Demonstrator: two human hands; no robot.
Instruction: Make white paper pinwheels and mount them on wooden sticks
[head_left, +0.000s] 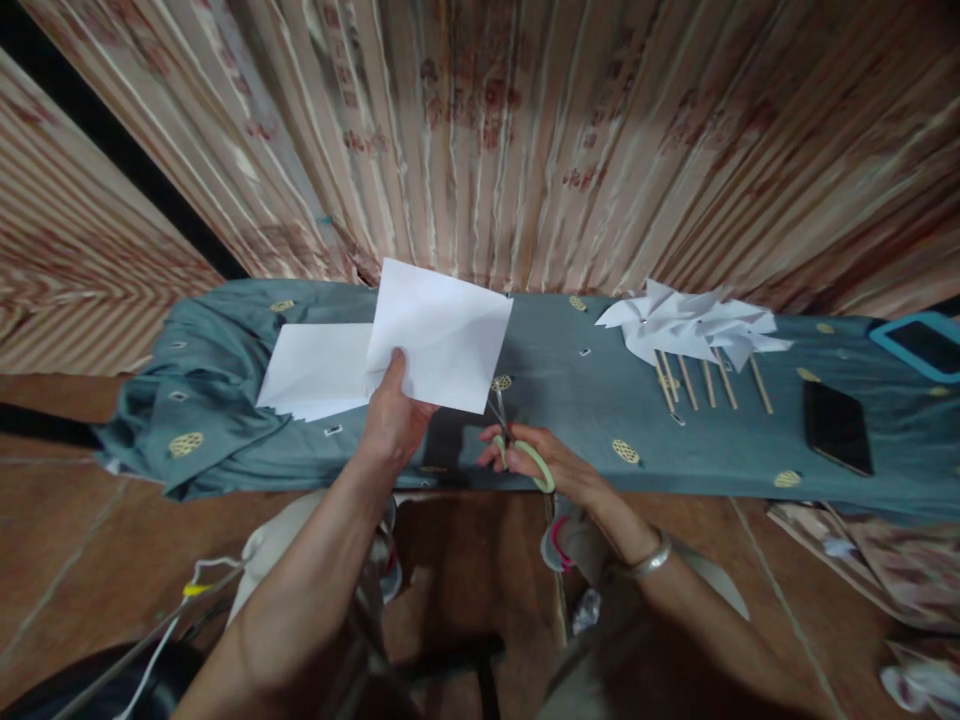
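Note:
My left hand (401, 420) is closed on the lower left edge of a square sheet of white paper (446, 335), thumb on top, and lifts it above the table. My right hand (544, 455) holds a pair of scissors (534, 460) with light green handles. The blades point up and lie close to the sheet's lower right corner; I cannot tell whether they touch it. Left of the held sheet lies a stack of white paper (319, 362). Several white paper pinwheels (697, 320) on wooden sticks lie to the right.
A grey-green cloth (570, 350) with yellow pineapple prints covers the narrow table. On its right side are a dark phone (838, 428) and a blue-framed object (922, 345). A pleated, patterned curtain (480, 140) hangs right behind the table. A white cable (169, 635) runs at lower left.

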